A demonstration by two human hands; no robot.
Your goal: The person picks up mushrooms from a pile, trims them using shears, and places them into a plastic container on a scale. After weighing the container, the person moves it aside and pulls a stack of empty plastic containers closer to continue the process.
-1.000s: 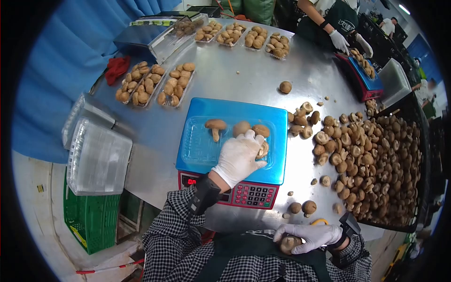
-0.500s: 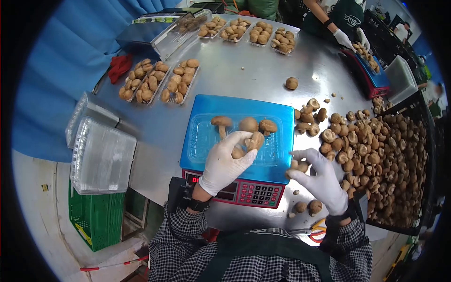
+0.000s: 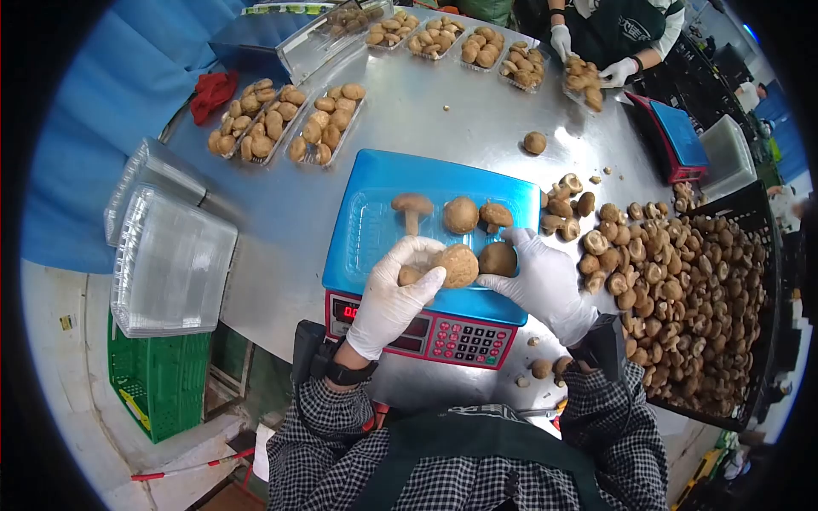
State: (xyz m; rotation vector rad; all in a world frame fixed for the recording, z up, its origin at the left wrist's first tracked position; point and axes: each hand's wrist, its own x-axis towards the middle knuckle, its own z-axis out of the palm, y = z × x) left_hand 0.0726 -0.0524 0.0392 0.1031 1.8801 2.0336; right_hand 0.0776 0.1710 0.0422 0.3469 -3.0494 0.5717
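My gloved left hand [image 3: 388,302] is closed around a brown shiitake mushroom [image 3: 457,266], with part of another brown mushroom showing at its fingers. Beside it, my gloved right hand [image 3: 545,285] grips a darker mushroom [image 3: 498,260] between thumb and fingers. Both hands are over the near side of a clear plastic tray [image 3: 362,234], which sits on the blue plate of a digital scale [image 3: 400,175]. Three mushrooms lie along the tray's far half, one of them a stemmed mushroom [image 3: 411,209] on its side. Part of the red display is visible past my left wrist.
A black crate [image 3: 771,255] heaped with mushrooms stands at right. Filled trays [image 3: 328,123] line the table's left and far sides. Stacked clear trays [image 3: 175,264] are at left, above a green crate [image 3: 162,383]. Across the table, a co-worker [image 3: 618,30] holds a filled tray near another scale [image 3: 677,132].
My right hand has moved left from beside the scale to over the tray, bringing a mushroom. My left hand still holds its mushroom, now turned cap-up. The co-worker's tray has left the far scale.
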